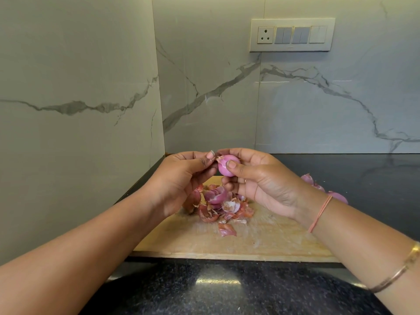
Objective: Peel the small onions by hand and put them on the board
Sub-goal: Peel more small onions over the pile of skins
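Soft, kinda dim light, no hard shadows. Bright glare patch on the counter [159, 292] below the right hand [261, 185]; edges bend, fisheye-style.

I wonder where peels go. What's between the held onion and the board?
In the head view, fingers of the right hand curl under the onion; below them a heap of pink onion skins lies on the board.

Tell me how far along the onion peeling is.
Done: a pile of skins lies on the board, so several seem peeled. In hand: the right hand holds an onion, nearly bare, while the left hand pinches a dry flake at its tip. Left: more onions sit on the counter beyond the right wrist; peeled or not, I cannot tell.
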{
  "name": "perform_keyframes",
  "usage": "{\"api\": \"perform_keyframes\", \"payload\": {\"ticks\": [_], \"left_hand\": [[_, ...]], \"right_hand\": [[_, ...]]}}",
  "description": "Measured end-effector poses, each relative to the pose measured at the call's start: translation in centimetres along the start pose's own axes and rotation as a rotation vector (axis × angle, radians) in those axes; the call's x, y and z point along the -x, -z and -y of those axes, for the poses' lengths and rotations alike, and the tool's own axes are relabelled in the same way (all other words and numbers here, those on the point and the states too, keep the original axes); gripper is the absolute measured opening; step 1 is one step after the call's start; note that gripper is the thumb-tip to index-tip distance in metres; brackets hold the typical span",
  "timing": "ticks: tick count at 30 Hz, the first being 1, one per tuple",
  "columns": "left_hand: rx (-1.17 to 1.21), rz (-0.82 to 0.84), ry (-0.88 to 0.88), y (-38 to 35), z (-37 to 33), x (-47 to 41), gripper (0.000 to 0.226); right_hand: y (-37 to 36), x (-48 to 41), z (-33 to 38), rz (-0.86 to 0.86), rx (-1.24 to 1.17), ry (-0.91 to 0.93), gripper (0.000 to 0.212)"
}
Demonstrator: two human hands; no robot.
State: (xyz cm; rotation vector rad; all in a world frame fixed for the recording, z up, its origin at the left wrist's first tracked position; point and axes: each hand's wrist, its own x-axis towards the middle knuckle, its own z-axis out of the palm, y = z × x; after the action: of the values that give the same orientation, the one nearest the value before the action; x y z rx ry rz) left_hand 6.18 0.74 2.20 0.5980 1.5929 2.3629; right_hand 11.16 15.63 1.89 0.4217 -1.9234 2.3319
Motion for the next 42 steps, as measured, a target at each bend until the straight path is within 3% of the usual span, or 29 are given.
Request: {"api": "perform_keyframes", "payload": {"ticks": [6,10,17,24,33,38,42], "left_hand": [[0.161,-0.036,0.029,0.0,-1.0,0.0,0.029],[0.009,-0.102,-0.065,0.3,-0.4,-0.1,0.006],[-0.372,-0.109,-0.177,0.5,0.5,-0.1,0.019],[-0.467,-0.06,-0.257,0.1,0.6,0.3,0.009],[-0.33,-0.088,-0.167,0.1,0.7,0.1,0.011],[-0.382,-0.13,-0.18,0.0,0.9,0.1,0.017],[-0.431,-0.143,-0.226,-0.2,0.9,0.1,0.02]], "right_hand": [[0.2,0.1,0.3,0.07,-0.075,-0.021,0.036],[0.3,0.1,-0.1,0.022,-0.066,-0.024,0.026],[1.0,-0.2,0.2,-0.045,-0.025,-0.007,0.032],[0.7,0.0,0.1,-0.059,-0.057,-0.02,0.033],[0.3,0.1,-0.6,-0.129,0.265,0.121,0.039],[0.0,0.1,-0.9,-0.174,0.439,0.194,0.042],[-0.1,0.1,-0.8,-0.179,0.439,0.199,0.043]]}}
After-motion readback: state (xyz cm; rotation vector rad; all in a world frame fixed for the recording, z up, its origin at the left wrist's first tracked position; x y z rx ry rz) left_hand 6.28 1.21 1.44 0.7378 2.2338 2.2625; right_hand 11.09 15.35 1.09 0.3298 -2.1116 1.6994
